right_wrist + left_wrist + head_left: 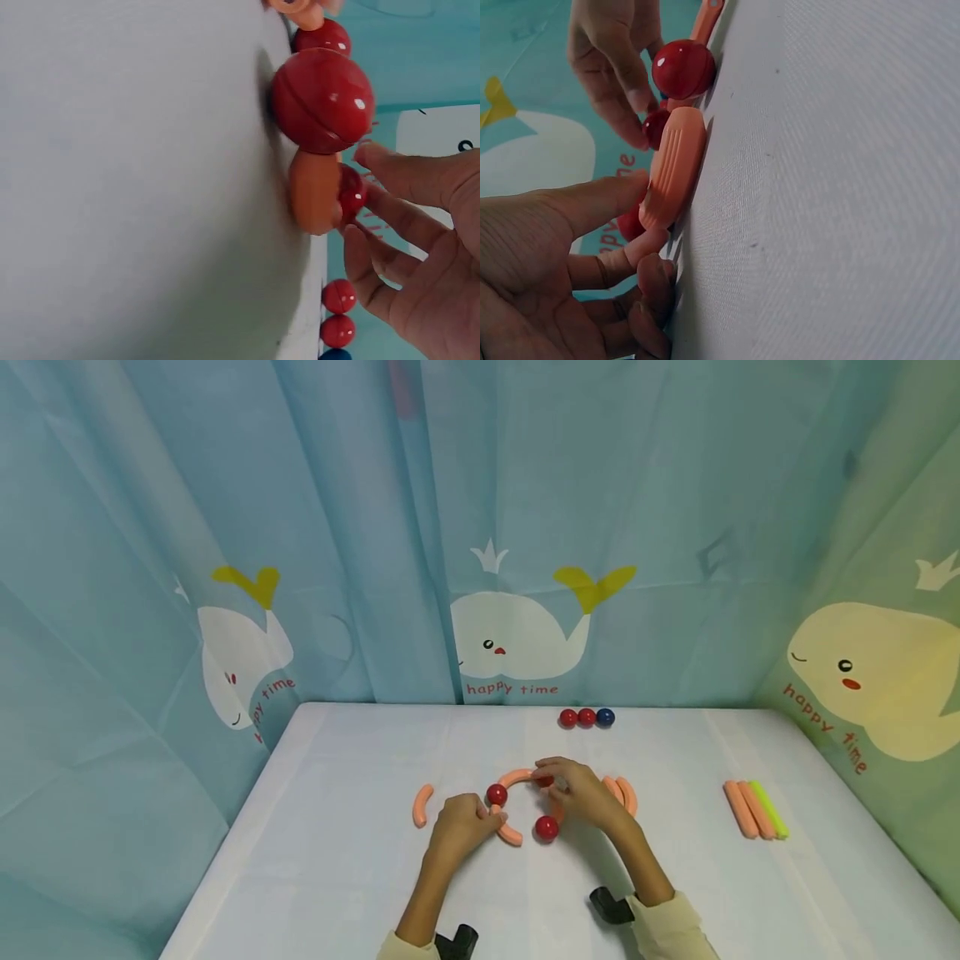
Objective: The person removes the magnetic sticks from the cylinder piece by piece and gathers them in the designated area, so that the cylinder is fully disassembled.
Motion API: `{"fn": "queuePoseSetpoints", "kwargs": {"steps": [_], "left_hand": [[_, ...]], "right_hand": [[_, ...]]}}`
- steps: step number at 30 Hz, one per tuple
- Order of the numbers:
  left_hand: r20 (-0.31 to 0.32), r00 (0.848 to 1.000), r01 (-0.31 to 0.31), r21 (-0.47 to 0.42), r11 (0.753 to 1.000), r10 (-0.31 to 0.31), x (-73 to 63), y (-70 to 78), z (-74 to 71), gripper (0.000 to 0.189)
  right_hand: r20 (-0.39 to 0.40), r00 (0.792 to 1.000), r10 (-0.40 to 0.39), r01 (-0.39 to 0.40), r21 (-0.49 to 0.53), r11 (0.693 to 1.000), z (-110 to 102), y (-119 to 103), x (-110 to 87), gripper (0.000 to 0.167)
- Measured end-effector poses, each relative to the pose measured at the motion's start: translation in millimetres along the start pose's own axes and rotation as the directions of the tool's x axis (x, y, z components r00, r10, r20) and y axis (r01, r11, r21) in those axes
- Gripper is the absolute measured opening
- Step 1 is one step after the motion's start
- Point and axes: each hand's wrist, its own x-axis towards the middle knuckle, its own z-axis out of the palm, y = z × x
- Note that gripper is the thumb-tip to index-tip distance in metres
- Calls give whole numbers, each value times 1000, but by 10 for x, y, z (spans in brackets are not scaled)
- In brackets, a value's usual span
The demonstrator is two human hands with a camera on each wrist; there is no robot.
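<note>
Red balls and curved orange rods form a ring with a gap at its near side. My left hand (pixel 459 828) pinches the lower-left curved rod (pixel 676 161) between thumb and index finger. That rod's upper end meets a red ball (pixel 497 794); its other end is free. With thumb and fingertips, my right hand (pixel 581 792) holds the far-right red ball (pixel 350 193), which the hand partly covers. A curved rod (pixel 514 777) spans the far side. Another curved rod (pixel 314 191) runs down to the near-right red ball (pixel 547 828), partly hidden by the right hand.
A loose curved rod (pixel 422 805) lies left of my left hand. Two curved rods (pixel 627 795) lie beyond the right wrist. Straight orange rods (pixel 741 810) and a green rod (pixel 769 810) lie right. Two red balls (pixel 568 718) and a blue ball (pixel 605 717) line the back edge.
</note>
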Motion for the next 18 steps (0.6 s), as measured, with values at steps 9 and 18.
{"fn": "queuePoseSetpoints", "kwargs": {"steps": [9,18], "left_hand": [[3,1000,20,7,1000,-20,-3,39,5,31],[18,1000,10,-15,1000,-10,47,66,35,24]], "right_hand": [[-32,997,75,-79,-150,986,-37,-19,-123,14],[-58,988,141,-150,-212,966,-54,-188,-417,15]]}}
